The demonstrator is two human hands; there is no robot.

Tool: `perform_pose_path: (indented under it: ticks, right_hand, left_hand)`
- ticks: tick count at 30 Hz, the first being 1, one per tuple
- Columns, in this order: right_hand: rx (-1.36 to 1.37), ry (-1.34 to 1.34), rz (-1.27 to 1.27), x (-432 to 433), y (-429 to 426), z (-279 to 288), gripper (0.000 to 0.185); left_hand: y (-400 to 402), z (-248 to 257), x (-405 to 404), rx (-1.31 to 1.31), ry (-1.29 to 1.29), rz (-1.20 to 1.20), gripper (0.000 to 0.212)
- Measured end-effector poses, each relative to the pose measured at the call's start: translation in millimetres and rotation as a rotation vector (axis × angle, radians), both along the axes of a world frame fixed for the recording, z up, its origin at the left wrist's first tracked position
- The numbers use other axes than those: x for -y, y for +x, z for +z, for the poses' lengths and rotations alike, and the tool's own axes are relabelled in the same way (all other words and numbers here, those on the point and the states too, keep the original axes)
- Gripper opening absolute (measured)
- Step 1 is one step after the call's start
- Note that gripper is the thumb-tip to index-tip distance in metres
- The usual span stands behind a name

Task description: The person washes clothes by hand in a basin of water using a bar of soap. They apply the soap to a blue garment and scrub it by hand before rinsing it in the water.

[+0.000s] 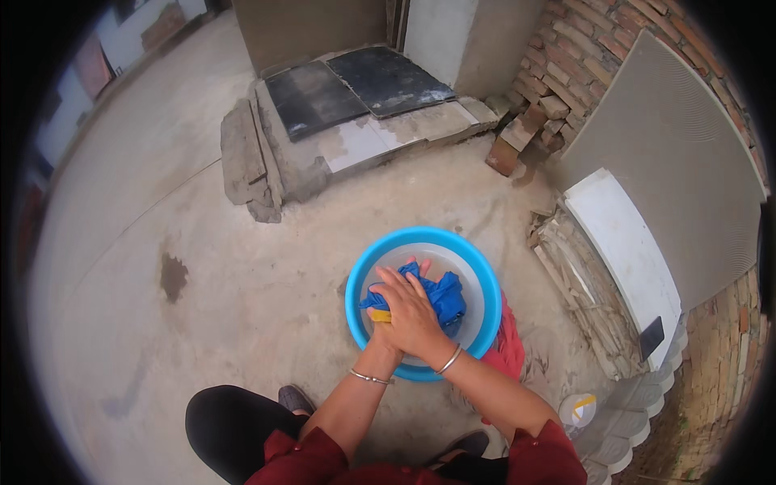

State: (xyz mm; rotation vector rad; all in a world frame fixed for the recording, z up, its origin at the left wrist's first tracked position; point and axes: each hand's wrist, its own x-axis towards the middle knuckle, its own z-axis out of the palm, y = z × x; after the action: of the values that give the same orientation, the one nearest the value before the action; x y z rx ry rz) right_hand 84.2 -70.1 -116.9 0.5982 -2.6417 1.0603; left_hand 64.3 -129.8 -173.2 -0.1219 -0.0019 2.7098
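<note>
A round light-blue plastic basin (pixel 494 297) with a pale inside stands on the concrete before me. My left hand (pixel 385 338) is inside it, palm up beneath a bunched blue cloth (pixel 447 297), and mostly covered by the other hand. On top lies my right hand (pixel 415 316), pressing the cloth between the two palms. Something yellow (pixel 381 316) shows at the edge of the grip; whether it belongs to the cloth cannot be told. The basin seems to hold some water. Each wrist bears a silver bangle.
Red cloth (pixel 508 348) lies on the floor against the basin's right side. A round white container (pixel 577 410) stands nearer me. To the right, a dark phone-like slab (pixel 652 338) rests on a white board (pixel 624 248). Ahead is a low step (pixel 303 176) with dark panels (pixel 388 79).
</note>
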Motion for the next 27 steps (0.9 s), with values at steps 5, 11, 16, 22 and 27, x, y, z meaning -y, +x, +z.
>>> perform_pose_path:
  ticks: [5, 11, 16, 22, 27]
  right_hand:
    - [0.139, -0.117, -0.078, -15.3, -40.6, -16.6, 0.018]
    - [0.098, -0.121, -0.097, -31.3, -33.1, -27.3, 0.02]
    - [0.084, -0.298, 0.12, 4.5, -14.0, -23.5, 0.02]
    - [0.31, -0.378, -0.13, -44.4, -37.7, -35.3, 0.018]
    - [0.158, -0.294, 0.038, 0.9, -17.0, -16.3, 0.019]
  left_hand:
    - [1.4, 13.1, -9.9, -0.009, -0.263, 0.024, 0.049]
    - [17.9, 4.5, -15.3, 0.159, -0.296, -0.102, 0.041]
    - [12.8, 13.2, -1.7, 0.067, -0.34, -0.016, 0.039]
    - [24.0, 7.3, -21.9, 0.163, -0.399, -0.11, 0.041]
    - [8.1, -15.0, 12.3, -0.049, -0.216, 0.092, 0.053]
